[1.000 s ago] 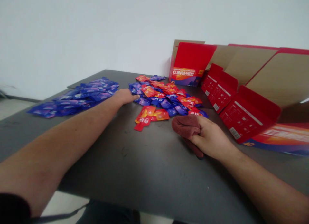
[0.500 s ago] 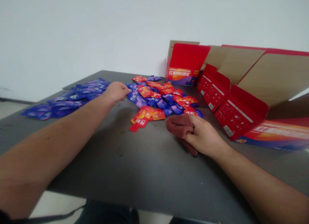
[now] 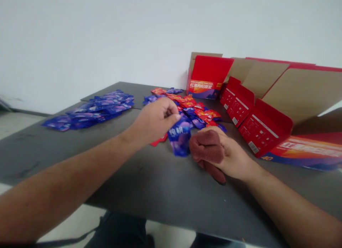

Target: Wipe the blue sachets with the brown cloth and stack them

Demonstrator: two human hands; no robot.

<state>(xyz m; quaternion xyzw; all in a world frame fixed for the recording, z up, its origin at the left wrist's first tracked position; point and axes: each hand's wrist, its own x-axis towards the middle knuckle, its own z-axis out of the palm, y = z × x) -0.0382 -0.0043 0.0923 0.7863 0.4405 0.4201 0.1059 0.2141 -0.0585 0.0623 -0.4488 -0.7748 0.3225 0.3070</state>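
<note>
1. A blue-purple sachet (image 3: 179, 141) hangs just beside a folded brown cloth (image 3: 206, 147); blur hides whether they touch.
2. The left hand (image 3: 158, 117) pinches its upper end, apparently leaving the printed face exposed, forearm slanting inward.
3. The right hand (image 3: 234, 156) clutches the cloth, probably bunched for firmness, its forearm angled forward.
4. Behind lie mixed sachets (image 3: 201, 113); open cartons (image 3: 267, 128) stand to the right.

A dark grey table (image 3: 165, 194) is carrying a blue heap (image 3: 93, 109) of packets on the left, while a mixed heap (image 3: 199, 112) of red and blue packets is lying mid-table. A red packet (image 3: 159, 139) is showing partly at its near edge. Open boxes (image 3: 263, 128) are standing along the right.
</note>
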